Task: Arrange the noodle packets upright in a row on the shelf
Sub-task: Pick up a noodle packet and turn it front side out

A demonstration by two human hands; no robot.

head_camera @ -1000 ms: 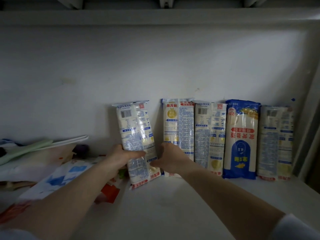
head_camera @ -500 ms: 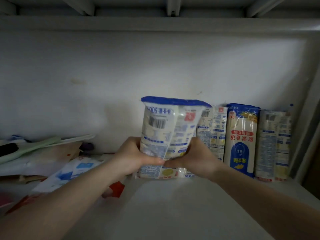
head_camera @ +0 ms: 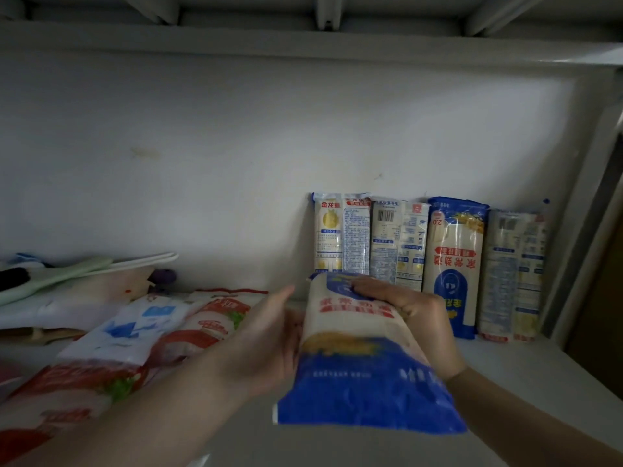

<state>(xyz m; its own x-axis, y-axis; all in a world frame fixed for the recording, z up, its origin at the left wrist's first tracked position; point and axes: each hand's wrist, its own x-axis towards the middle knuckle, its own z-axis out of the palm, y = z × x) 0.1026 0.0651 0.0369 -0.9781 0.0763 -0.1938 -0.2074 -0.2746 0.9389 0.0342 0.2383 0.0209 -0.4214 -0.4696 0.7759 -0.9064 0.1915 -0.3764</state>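
Along the back wall of the shelf [head_camera: 526,375], toward its right end, four noodle packets stand upright side by side: a yellow-and-white packet [head_camera: 340,235], a white barcode packet [head_camera: 397,244], a blue-topped packet [head_camera: 453,264] and a pale packet [head_camera: 512,274] nearest the right upright. In front of them, over the middle of the shelf, both hands hold a blue-and-white packet [head_camera: 357,358], tilted so its blue end faces the camera and its far end points at the row. The right hand [head_camera: 414,318] lies over the packet's right edge, its fingers [head_camera: 374,288] curled onto the top face. The left hand [head_camera: 269,342] is against the packet's left edge with fingers straight; whether they wrap beneath cannot be told. At the shelf's left part lie a red-and-white packet [head_camera: 209,325] and a blue-and-white bag [head_camera: 135,328], flat and overlapping. Behind these, by the left back corner, is a heap of pale folded items [head_camera: 67,284].
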